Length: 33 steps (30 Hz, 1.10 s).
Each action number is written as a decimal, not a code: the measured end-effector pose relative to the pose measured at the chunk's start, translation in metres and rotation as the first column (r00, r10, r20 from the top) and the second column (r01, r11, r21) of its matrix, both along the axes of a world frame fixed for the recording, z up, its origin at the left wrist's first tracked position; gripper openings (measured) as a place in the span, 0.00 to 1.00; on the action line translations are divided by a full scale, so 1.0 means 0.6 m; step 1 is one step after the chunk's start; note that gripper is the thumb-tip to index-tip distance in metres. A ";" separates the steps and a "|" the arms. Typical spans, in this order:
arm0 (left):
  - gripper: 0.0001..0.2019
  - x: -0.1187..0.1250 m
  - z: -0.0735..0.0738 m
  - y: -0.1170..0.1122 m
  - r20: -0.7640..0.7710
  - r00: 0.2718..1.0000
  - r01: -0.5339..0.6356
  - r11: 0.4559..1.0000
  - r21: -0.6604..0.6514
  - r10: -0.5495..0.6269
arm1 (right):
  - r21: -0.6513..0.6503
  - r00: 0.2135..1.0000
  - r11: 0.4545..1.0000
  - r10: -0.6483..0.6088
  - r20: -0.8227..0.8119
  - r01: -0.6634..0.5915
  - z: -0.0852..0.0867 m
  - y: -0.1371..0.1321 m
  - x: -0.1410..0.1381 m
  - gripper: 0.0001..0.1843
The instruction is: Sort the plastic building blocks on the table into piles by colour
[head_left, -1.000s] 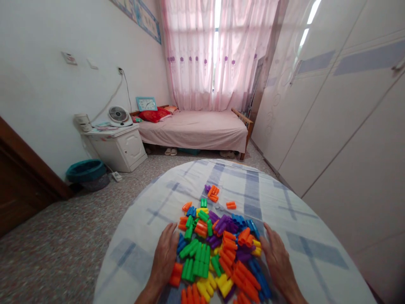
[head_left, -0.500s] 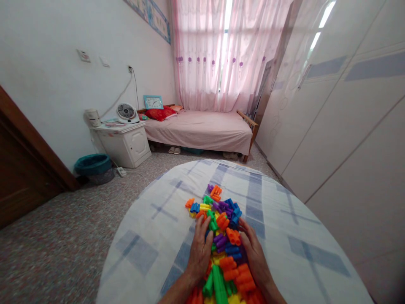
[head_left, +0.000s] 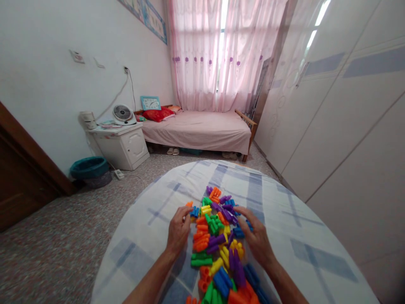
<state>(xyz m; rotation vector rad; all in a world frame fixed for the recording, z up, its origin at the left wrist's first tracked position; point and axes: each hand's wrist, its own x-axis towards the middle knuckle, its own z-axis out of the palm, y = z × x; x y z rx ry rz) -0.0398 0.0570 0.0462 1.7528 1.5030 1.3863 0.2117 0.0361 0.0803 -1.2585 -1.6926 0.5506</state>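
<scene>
A long pile of plastic building blocks made of joined tubes, in orange, green, yellow, blue and purple, runs along the table. My left hand (head_left: 179,229) is at the pile's far left edge, its curved fingertips by a blue block (head_left: 194,212). My right hand (head_left: 255,234) lies along the right edge, thumb and fingers apart, near purple blocks (head_left: 226,213) and a blue block (head_left: 238,232). Both hands look open around the pile. Green blocks (head_left: 214,224) lie between them. Closer to me are more orange, yellow and purple blocks (head_left: 236,266).
The round table carries a white and blue checked cloth (head_left: 133,249). Beyond it stand a bed (head_left: 199,128), a white cabinet (head_left: 134,147) with a fan (head_left: 122,113), and a bin (head_left: 90,168). A tall wardrobe (head_left: 332,139) lines the right side.
My left hand has moved left, off the blocks, and both hands are farther apart. Blocks in the near and middle part of the pile have shifted and spread out.
</scene>
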 end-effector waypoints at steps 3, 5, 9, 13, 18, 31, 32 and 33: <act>0.15 -0.017 -0.001 0.076 -0.078 0.997 -0.004 1.000 0.020 0.005 | 0.057 0.970 0.970 -0.241 0.044 0.238 -0.040 0.078 0.061 0.22; 0.17 -0.015 -0.008 0.132 -0.143 0.987 0.066 0.997 -0.041 -0.071 | 0.065 0.956 0.965 -0.261 0.134 0.254 -0.074 0.126 0.093 0.23; 0.18 0.016 -0.022 0.220 -0.168 0.943 0.260 0.951 -0.165 -0.287 | 0.051 0.956 0.997 -0.072 0.283 0.060 -0.122 0.193 0.107 0.20; 0.18 0.062 -0.023 0.246 -0.139 0.897 0.386 0.896 -0.220 -0.421 | -0.060 0.958 0.997 0.060 0.281 -0.045 -0.131 0.228 0.062 0.23; 0.24 0.103 0.001 0.218 0.000 0.773 0.612 0.745 -0.265 -0.634 | -0.216 0.975 0.958 0.207 0.075 -0.187 -0.102 0.223 0.006 0.28; 0.17 0.079 0.099 0.008 -0.171 0.662 0.714 0.684 -0.153 -0.730 | -0.164 0.903 0.895 0.427 0.041 -0.416 0.015 0.023 -0.015 0.23; 0.17 0.073 0.099 -0.017 -0.212 0.644 0.727 0.675 -0.129 -0.735 | -0.135 0.895 0.899 0.431 0.116 -0.416 0.019 -0.004 -0.018 0.23; 0.16 0.066 0.097 -0.040 -0.255 0.632 0.734 0.671 -0.105 -0.732 | -0.111 0.885 0.903 0.428 0.182 -0.414 0.022 -0.032 -0.019 0.24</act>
